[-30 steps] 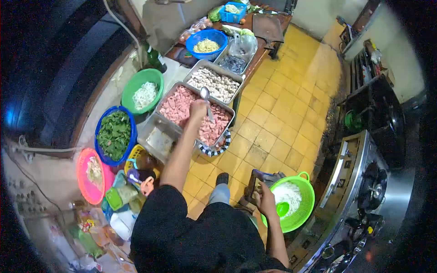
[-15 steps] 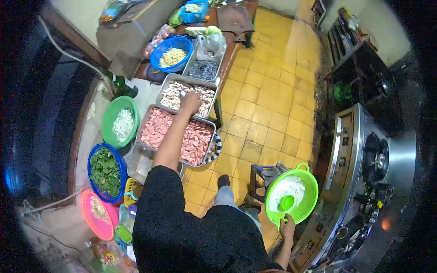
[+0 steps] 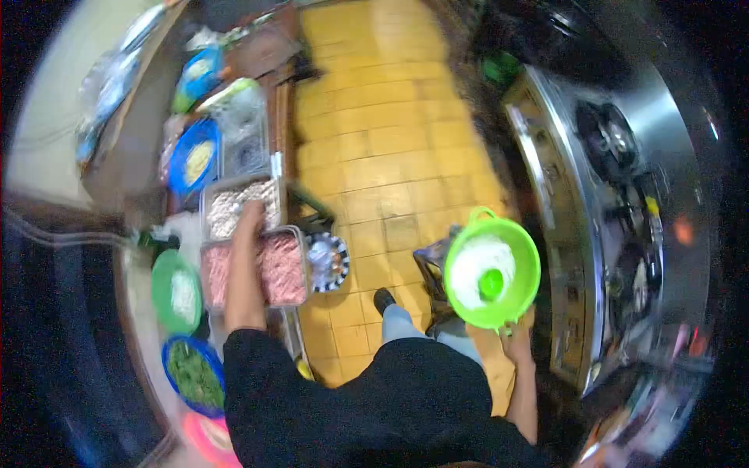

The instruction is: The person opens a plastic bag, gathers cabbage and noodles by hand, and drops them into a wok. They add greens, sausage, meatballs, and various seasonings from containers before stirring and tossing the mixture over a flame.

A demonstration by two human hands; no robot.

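Observation:
My left hand (image 3: 253, 212) reaches over a metal tray of small whitish pieces (image 3: 226, 209). Its fingers look closed, with a small pale thing beside them that blur keeps me from making out. Under my forearm lies a second metal tray full of pink sliced meat (image 3: 282, 269). My right hand (image 3: 515, 342) grips the near handle of a bright green plastic basin (image 3: 524, 290). Inside the basin are white contents (image 3: 470, 269), loose and fine-looking, and a small green bowl (image 3: 491, 284).
Along the left stand a green bowl (image 3: 165, 295), a blue bowl of leafy greens (image 3: 191, 378), a pink bowl (image 3: 204, 437) and a farther blue bowl (image 3: 187, 175). On the right is a metal stove (image 3: 566, 195) with pans. A stool (image 3: 431, 269) stands beside the basin on yellow tiles (image 3: 382, 171).
My view has turned, shifting the trays leftward and down in the picture. The green basin appears higher, with my right hand still at its handle. My left hand remains over the whitish pieces.

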